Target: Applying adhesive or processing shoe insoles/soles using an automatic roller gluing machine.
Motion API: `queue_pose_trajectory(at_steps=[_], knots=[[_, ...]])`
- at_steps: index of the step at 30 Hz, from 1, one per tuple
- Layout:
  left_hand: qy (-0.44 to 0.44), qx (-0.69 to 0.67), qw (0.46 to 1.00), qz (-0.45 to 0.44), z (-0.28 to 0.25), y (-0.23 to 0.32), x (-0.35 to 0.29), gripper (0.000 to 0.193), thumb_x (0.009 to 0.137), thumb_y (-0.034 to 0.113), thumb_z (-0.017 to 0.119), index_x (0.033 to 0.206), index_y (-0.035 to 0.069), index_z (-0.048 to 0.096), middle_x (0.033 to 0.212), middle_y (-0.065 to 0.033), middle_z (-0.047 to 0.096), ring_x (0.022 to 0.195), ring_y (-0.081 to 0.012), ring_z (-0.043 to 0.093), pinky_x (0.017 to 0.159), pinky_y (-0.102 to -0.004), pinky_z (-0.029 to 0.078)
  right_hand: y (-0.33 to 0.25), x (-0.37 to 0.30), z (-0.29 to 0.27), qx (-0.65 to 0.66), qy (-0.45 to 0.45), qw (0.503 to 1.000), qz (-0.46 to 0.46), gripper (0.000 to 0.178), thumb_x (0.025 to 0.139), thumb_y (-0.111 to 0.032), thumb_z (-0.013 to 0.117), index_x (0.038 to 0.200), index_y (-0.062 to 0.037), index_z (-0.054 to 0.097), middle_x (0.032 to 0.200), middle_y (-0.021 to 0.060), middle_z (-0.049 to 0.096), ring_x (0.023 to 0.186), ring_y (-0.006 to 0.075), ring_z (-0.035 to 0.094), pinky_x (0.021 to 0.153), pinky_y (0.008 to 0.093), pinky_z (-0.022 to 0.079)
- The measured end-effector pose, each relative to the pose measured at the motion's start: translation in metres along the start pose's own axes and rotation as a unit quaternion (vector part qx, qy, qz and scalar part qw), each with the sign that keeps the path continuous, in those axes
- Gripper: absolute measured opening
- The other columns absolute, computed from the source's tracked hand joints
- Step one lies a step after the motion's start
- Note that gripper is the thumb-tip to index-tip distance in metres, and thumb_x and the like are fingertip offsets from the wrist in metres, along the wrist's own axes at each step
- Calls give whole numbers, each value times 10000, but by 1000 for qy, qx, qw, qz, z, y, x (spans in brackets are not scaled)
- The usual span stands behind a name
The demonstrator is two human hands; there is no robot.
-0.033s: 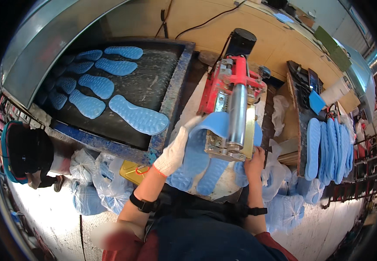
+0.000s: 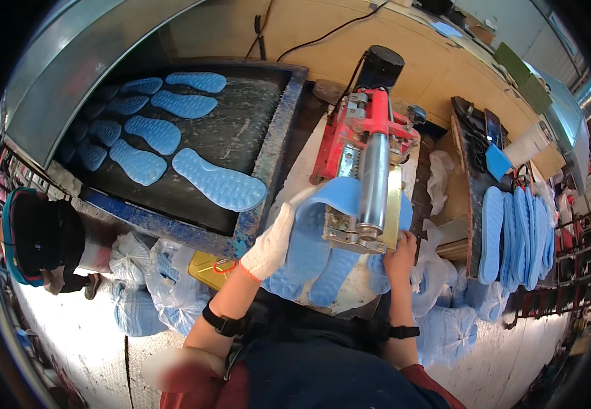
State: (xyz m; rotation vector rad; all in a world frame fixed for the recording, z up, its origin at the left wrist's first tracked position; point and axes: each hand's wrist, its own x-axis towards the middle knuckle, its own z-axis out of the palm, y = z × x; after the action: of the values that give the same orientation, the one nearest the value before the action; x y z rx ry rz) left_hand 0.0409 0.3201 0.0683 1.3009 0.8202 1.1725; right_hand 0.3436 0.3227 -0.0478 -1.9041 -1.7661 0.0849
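A blue textured shoe insole (image 2: 309, 235) curves out of the left side of a red roller machine (image 2: 370, 126) with a shiny metal roller (image 2: 374, 184). My left hand (image 2: 273, 242), in a white knit glove, lies along the insole's left edge, its fingers stretched toward the machine; the thumb is hidden. At the machine's right side another blue part (image 2: 406, 210) shows, perhaps the same insole. The bare fingers of my right hand (image 2: 399, 259) are bent around its lower end, partly hidden. More blue insoles (image 2: 335, 276) lie on the board below the machine.
Several blue insoles (image 2: 219, 180) lie on a dark, blue-framed bed (image 2: 254, 129) at left. A row of insoles (image 2: 513, 235) stands on a shelf at right. Bagged insoles (image 2: 173, 279), a yellow tin (image 2: 207, 273) and a person (image 2: 43, 235) are at lower left.
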Motion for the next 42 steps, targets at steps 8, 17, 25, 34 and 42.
queue_pose_trajectory(at_steps=[8,17,25,34,42], knots=[[131,-397,892,-174,-5,59,-29,535,975,498,366,1288,74,456,1190,-102,571,1055,-248,581,924,-387,483,9,1,3,-25,-2,1000,-4,494,725,-41,682,1197,-40,538,1215,188,488,1127,378,474,948,431,406],[403,-412,815,-60,-108,19,83,538,947,465,429,1207,1,511,1156,-110,588,1026,-260,589,880,-388,483,11,3,6,-19,-10,1000,2,498,727,-44,686,1202,-49,537,1217,183,484,1138,377,472,949,428,410],[508,-217,821,-143,-157,-2,112,563,908,464,489,1218,-4,531,1191,-119,577,969,-253,600,810,-344,476,2,3,-2,-10,-7,1000,17,473,737,-44,681,1188,-46,539,1210,175,484,1124,375,479,936,429,416],[392,-2,918,52,-79,43,36,481,931,255,507,1317,-22,430,1284,-172,491,1170,-283,504,996,-392,388,13,13,10,81,115,988,56,539,681,-28,741,1171,25,523,1181,188,515,1064,333,534,899,391,447],[304,-35,952,12,-30,40,2,482,945,257,494,1309,-50,422,1186,-148,551,1061,-215,564,937,-330,445,-7,21,-35,620,21,741,259,343,886,-101,602,1208,-20,518,1109,74,594,944,157,592,802,303,485]])
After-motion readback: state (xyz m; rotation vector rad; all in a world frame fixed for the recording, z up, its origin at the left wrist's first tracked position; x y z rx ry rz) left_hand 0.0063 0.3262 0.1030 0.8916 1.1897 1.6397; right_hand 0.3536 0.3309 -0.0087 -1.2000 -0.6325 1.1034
